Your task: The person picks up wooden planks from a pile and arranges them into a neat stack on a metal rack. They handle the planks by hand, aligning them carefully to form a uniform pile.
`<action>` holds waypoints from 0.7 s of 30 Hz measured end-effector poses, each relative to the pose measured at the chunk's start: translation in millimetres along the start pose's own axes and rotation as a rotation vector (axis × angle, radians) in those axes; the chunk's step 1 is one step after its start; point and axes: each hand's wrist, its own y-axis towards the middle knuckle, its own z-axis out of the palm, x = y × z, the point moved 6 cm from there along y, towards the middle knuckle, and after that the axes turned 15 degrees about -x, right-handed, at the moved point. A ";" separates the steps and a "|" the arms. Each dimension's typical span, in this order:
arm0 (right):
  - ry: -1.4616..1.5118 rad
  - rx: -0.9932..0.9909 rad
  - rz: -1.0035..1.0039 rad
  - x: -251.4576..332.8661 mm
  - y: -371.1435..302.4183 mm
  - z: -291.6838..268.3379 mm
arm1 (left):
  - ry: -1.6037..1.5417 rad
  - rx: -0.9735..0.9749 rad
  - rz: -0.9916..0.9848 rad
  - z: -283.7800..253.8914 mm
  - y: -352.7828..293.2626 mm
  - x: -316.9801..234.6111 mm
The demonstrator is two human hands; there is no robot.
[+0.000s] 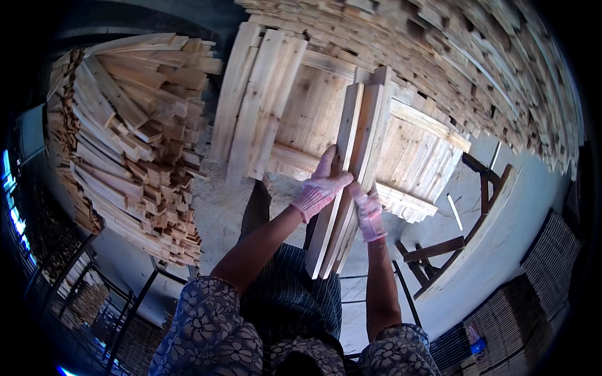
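Observation:
A narrow bundle of long, pale wooden planks (pixel 370 119) lies slanted across the middle, pointing away from my body. My left hand (pixel 321 187), in a pink and white knitted glove, closes on its left side. Slightly nearer to me, my right hand (pixel 368 212), gloved alike, grips the right side; its fingers are partly hidden by the wood. Behind the bundle is a low stack of boards with crosspieces (pixel 313 94). Several loose planks (pixel 257 106) lie on that stack's left end.
A tall, uneven pile of short boards (pixel 141 156) stands at the left. More stacked timber (pixel 451 56) fills the far side and far right. On the right is a dark wooden frame (pixel 439 249) beside a long board, with a thin white strip (pixel 454 212) on the floor.

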 end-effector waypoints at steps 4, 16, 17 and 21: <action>-0.201 -0.068 -0.180 -37.6 94.0 -102.8 | 0.222 0.093 -0.070 87.0 52.0 8.2; -0.868 -0.526 -0.195 -66.1 184.9 -139.7 | 0.442 -0.396 0.002 -27.9 94.8 42.9; -0.946 -0.495 -0.185 -41.8 180.4 -112.2 | 0.546 -0.461 0.109 -47.9 98.8 27.4; -1.031 -0.601 -0.116 -44.1 184.5 -117.4 | 0.969 -0.598 0.364 -90.9 137.8 -9.8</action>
